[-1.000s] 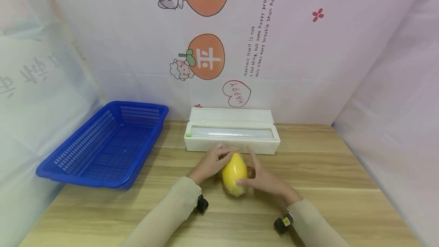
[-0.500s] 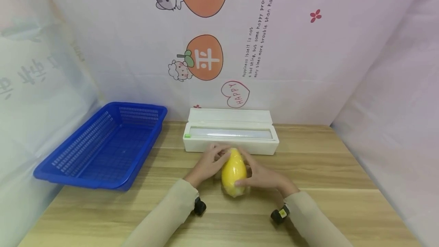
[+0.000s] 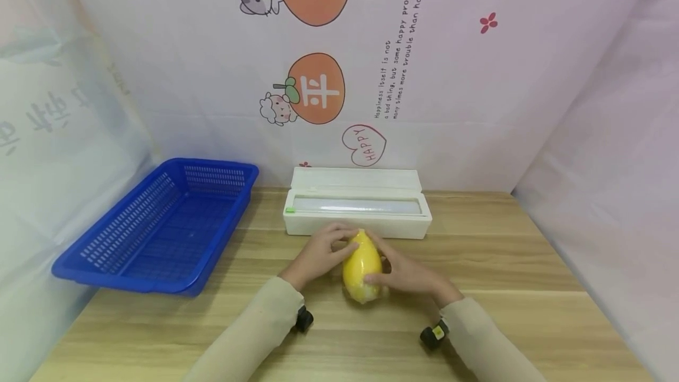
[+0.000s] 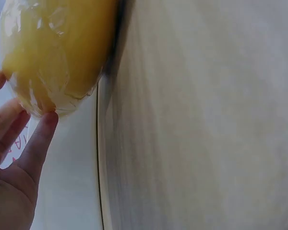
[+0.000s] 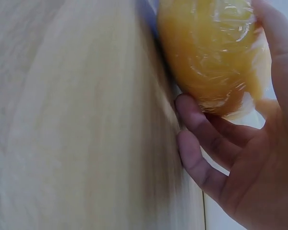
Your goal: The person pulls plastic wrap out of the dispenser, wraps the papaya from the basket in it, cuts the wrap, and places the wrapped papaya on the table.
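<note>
A yellow, egg-shaped fruit (image 3: 362, 269), narrower at its far end, is wrapped in shiny clear film and stands between both hands close over the table. My left hand (image 3: 318, 252) holds its narrow far end from the left, thumb and fingertips on the film. From the right, my right hand (image 3: 408, 273) grips it, with the thumb across its near side and the fingers round the back. Wrinkles in the film show on the fruit (image 4: 57, 48) in the left wrist view. In the right wrist view, two lower fingers (image 5: 201, 165) lie just under the wrapped fruit (image 5: 209, 52).
Just behind the hands stands a white cling film box (image 3: 358, 226), its lid raised and a green slider (image 3: 290, 210) at its left end. A blue plastic basket (image 3: 193, 285) is at the left on the wooden table (image 3: 504, 264). Printed white cloth (image 3: 451, 75) hangs behind.
The right hand's index finger has come down from beside the box onto the fruit's far end. The left thumb has shifted slightly along the film. The fruit has hardly moved.
</note>
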The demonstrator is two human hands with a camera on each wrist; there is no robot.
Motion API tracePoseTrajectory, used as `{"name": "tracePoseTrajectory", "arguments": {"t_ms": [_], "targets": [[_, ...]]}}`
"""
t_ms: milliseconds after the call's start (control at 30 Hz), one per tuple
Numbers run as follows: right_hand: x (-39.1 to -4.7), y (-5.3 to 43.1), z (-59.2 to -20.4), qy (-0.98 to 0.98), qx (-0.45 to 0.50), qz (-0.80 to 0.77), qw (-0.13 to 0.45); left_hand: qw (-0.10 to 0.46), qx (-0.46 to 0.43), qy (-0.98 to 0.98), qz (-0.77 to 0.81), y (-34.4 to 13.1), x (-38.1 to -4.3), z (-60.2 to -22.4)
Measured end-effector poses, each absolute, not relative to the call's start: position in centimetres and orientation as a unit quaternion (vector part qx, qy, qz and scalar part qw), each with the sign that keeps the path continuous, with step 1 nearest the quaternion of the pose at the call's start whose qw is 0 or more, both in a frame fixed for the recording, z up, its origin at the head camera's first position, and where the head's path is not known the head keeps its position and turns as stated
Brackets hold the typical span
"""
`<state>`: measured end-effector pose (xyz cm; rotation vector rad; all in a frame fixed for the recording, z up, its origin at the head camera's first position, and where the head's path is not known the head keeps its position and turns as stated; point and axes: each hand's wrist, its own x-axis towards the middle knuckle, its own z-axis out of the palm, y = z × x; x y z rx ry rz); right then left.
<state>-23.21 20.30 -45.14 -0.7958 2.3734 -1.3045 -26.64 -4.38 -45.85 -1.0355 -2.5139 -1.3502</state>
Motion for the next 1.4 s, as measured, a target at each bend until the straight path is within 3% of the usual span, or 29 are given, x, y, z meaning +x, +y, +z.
{"name": "tracePoseTrajectory", "arguments": {"t_ms": [600, 1400], "targets": [[-23.1, 19.9, -45.5, 0.851, -0.287, -0.422, 0.125, 0.050, -0.313, -0.843, -0.434, -3.6, -26.3, -45.8], [-23.1, 19.5, -45.8, 0.858, -0.257, -0.429, 0.122, 0.061, -0.321, -0.852, -0.409, -3.1, -25.7, -44.7]]}}
